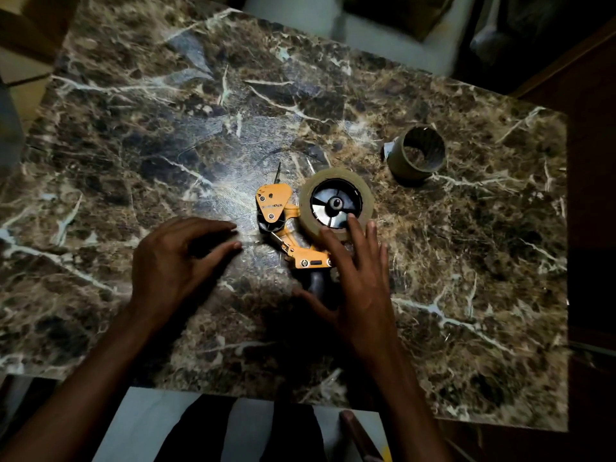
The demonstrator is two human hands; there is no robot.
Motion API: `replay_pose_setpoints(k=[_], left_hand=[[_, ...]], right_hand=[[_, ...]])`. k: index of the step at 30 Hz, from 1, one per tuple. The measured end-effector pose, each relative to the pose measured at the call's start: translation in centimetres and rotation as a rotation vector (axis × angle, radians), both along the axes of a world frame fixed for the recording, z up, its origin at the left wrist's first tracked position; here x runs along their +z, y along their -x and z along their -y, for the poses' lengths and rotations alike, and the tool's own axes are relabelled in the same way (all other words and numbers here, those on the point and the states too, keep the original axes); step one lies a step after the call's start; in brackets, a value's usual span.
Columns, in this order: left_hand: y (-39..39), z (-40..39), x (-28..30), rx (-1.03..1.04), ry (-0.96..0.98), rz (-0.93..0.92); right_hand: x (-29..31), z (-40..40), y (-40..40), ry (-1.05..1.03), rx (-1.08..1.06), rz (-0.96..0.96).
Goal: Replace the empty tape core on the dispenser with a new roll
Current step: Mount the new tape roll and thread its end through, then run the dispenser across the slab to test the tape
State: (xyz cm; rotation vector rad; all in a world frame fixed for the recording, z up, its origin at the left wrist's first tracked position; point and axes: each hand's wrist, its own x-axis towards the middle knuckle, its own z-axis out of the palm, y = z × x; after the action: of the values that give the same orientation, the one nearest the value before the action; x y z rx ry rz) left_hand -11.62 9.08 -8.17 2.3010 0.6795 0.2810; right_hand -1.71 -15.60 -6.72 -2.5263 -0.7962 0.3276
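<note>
An orange tape dispenser (275, 208) lies flat near the middle of the marble table (166, 128). A new tape roll (310, 191) sits on its black hub. The empty cardboard core (413, 161) stands apart at the right. My right hand (356, 278) hovers over the dispenser's dark handle, fingers spread, with fingertips touching the roll's near edge. My left hand (176, 258) rests on the table just left of the dispenser, fingers curled loosely, holding nothing.
The table's right edge lies just beyond the cardboard core, and its near edge is below my wrists. Blurred cardboard boxes (30, 45) stand beyond the far left corner, a pale object (383, 35) beyond the far edge.
</note>
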Motion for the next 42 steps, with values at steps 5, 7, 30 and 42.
replay_pose_setpoints(k=[5,7,30,42], left_hand=[[0.0,-0.1,0.3,-0.035,-0.016,0.031],[0.2,-0.2,0.3,-0.048,-0.003,0.046],[-0.4,-1.7,0.3,-0.084,0.138,0.01],[-4.3,-1.4,2.2,0.077,0.682,0.124]], right_hand=[[0.1,0.3,0.0,0.059,-0.017,0.039],[0.1,0.2,0.4,0.034,-0.105,0.06],[-0.1,-1.5,0.1,-0.685,-0.536,-1.401],[2.3,-1.5,-1.9,-0.733,-0.406,-1.157]])
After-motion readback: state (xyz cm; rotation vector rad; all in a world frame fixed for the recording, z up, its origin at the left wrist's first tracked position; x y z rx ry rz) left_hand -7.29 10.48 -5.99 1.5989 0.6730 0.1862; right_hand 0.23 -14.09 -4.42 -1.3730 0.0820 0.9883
